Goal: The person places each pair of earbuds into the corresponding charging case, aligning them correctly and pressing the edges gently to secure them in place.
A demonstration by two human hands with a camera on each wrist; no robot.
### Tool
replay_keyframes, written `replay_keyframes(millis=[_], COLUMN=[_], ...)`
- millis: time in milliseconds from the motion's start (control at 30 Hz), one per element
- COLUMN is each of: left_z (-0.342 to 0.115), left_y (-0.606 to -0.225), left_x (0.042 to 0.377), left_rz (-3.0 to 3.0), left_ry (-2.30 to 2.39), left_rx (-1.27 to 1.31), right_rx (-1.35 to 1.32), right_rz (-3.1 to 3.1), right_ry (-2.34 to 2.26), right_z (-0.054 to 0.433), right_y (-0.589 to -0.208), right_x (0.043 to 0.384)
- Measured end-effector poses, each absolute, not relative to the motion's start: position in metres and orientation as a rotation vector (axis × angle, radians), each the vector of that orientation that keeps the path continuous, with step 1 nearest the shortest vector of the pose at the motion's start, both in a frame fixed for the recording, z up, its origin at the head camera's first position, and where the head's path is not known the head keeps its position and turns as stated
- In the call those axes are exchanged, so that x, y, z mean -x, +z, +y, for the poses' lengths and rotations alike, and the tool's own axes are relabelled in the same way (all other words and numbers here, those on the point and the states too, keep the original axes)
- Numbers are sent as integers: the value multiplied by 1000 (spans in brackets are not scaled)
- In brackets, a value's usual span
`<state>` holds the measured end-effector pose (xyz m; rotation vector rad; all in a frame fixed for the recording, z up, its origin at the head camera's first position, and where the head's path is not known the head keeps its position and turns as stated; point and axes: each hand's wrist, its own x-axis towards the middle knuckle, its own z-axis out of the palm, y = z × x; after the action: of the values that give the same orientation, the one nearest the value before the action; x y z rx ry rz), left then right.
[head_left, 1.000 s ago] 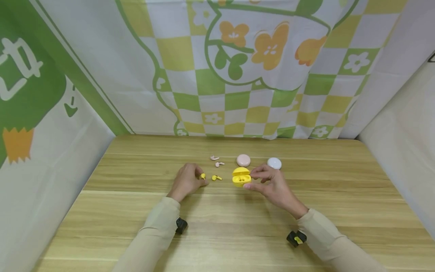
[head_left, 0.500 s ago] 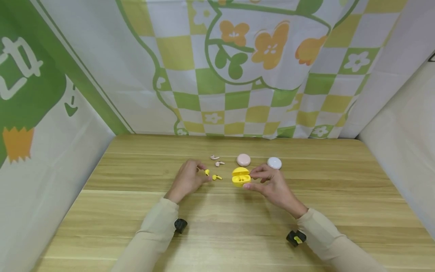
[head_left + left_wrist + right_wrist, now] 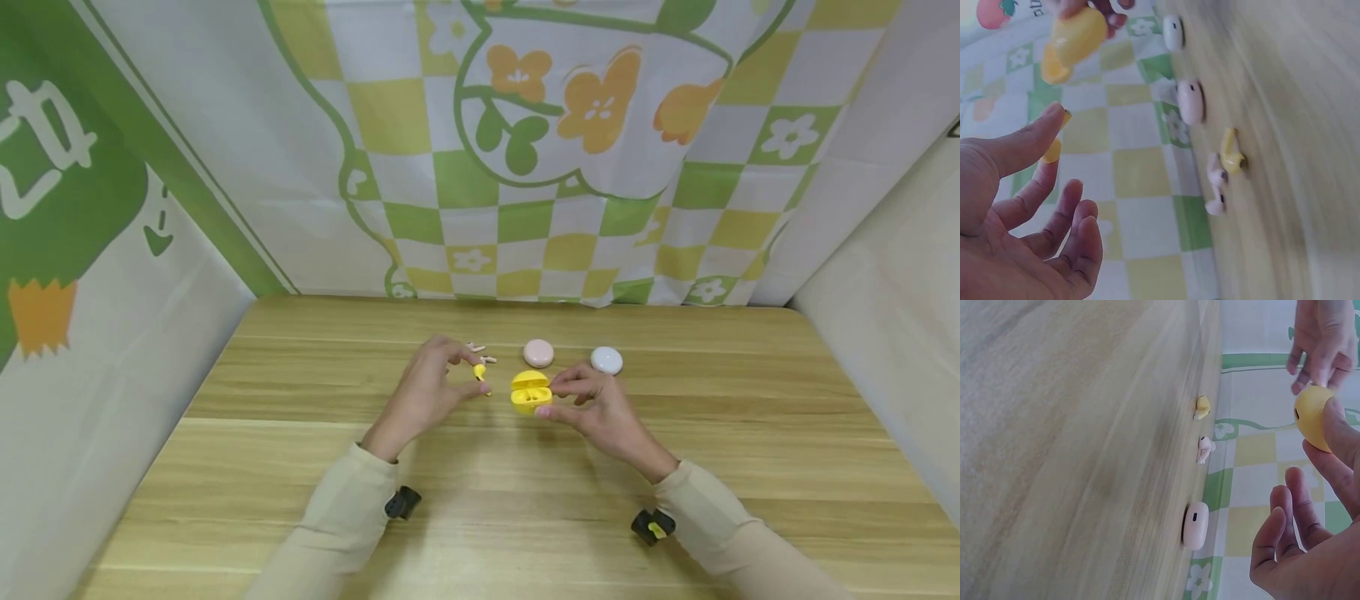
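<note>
My left hand (image 3: 429, 392) pinches a yellow earbud (image 3: 479, 372) between thumb and index finger, lifted above the table. In the left wrist view that earbud (image 3: 1052, 152) is mostly covered by the thumb. My right hand (image 3: 600, 410) grips a yellow earbud case (image 3: 531, 398) by its side, lid raised, a short way right of the held earbud. A second yellow earbud (image 3: 1232, 154) lies on the table beside two pink earbuds (image 3: 1215, 178); in the head view the left hand's fingers and the held earbud largely cover it.
A closed round pink case (image 3: 537, 352) and a closed white case (image 3: 607, 360) stand on the wooden table (image 3: 510, 517) behind the hands. A patterned curtain (image 3: 540, 233) hangs along the back edge.
My left hand has risen and moved right with the pinched yellow earbud, closer to the case. The right hand and the open case have stayed almost still.
</note>
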<state>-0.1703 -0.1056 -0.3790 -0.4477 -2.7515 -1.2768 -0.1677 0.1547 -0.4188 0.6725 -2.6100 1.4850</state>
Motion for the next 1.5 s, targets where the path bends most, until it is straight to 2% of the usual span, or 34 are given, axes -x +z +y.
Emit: replay_keyframes(millis=[667,1500], left_z=[-76,-69], left_y=[-371,-372], left_x=[160,161], left_rz=[-2581,-2574], left_ry=[-1103,-856], left_rx=[791,957], right_rx=[-734,-753], right_rz=[-2619,-2615], right_ry=[1463,1485], right_z=[153,151], right_y=[-418,-420], right_x=[167,168])
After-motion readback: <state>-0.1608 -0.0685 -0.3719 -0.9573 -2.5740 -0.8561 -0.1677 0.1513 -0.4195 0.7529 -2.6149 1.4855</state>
